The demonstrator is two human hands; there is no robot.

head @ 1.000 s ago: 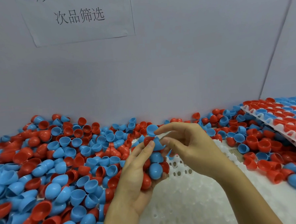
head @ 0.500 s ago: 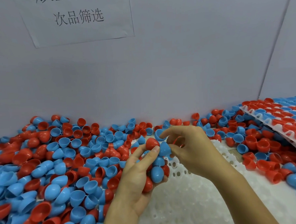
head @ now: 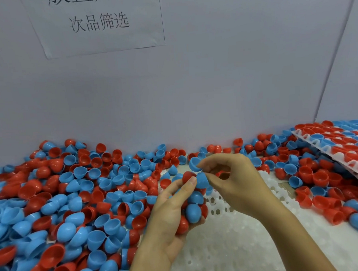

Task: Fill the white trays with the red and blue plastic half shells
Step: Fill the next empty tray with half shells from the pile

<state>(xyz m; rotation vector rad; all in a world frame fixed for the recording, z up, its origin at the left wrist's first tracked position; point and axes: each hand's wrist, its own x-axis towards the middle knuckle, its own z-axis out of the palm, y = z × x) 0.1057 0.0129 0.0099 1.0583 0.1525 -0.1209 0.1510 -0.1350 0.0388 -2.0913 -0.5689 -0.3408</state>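
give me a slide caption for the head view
Left hand cradles a clutch of red and blue half shells while the right hand pinches a blue shell above the empty white tray.

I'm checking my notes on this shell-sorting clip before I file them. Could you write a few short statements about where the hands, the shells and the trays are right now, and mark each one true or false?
1. The left hand cups a bunch of red and blue plastic half shells. True.
2. The right hand is open and holds nothing. False: its fingertips pinch a blue plastic half shell.
3. The white plastic tray under the hands is already full of shells. False: its visible pockets are empty.
4. A tray filled with red and blue shells sits at the far right, tilted. True.
5. The loose shells on the table are all red. False: red and blue are mixed.
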